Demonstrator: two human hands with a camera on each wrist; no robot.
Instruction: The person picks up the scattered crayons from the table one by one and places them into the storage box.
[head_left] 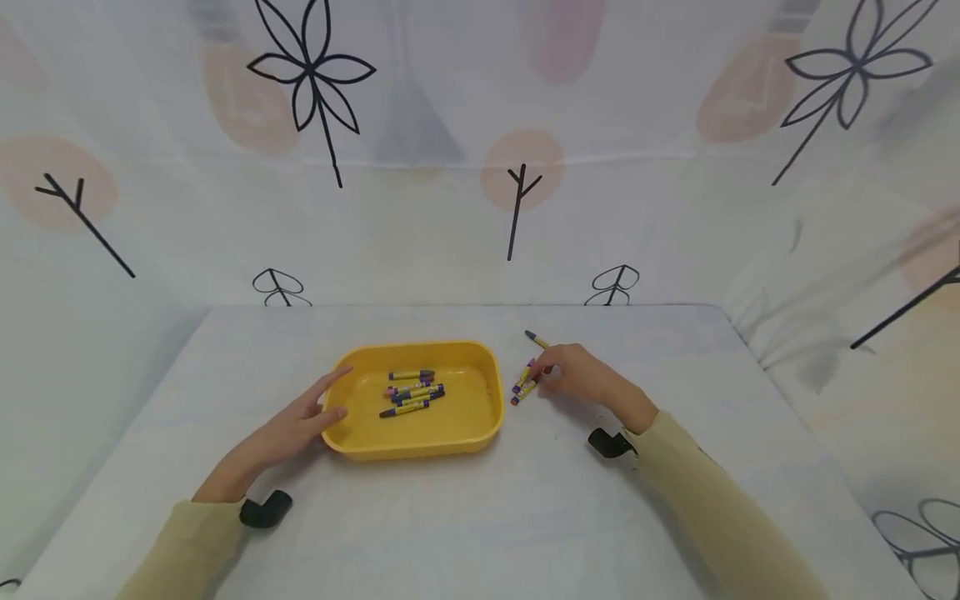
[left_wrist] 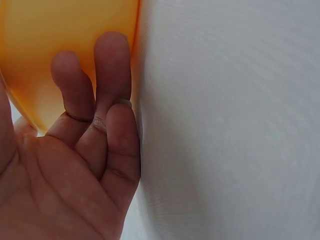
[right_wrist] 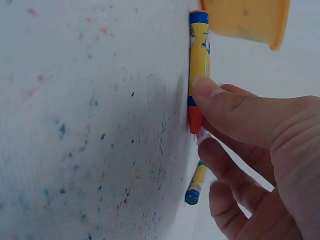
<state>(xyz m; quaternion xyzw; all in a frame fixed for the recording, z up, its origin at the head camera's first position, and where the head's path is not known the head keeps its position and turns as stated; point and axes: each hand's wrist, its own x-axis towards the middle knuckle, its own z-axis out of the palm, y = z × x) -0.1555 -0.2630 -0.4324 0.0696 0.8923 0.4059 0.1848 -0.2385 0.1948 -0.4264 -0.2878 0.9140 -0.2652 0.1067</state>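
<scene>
A yellow plastic tray (head_left: 450,429) stands on the table, with several yellow-wrapped crayons (head_left: 405,408) lying in it. My left hand (head_left: 288,429) holds the tray at its left side, thumb over the rim; in the left wrist view its lower fingers (left_wrist: 113,65) lie against the outer wall. Right of the tray, my right hand (head_left: 577,375) pinches an orange-red crayon (right_wrist: 199,55) by its tip end, low at the table. Beside that crayon lies a purple-ended crayon (head_left: 522,379), partly covered. Another crayon with a dark tip (head_left: 536,338) lies just beyond the hand.
A white cloth-covered table (head_left: 480,533) spreads around the tray, with small coloured specks (right_wrist: 62,131) on it near my right hand. Behind it hangs a white patterned cloth (head_left: 420,233), with similar cloth at both sides.
</scene>
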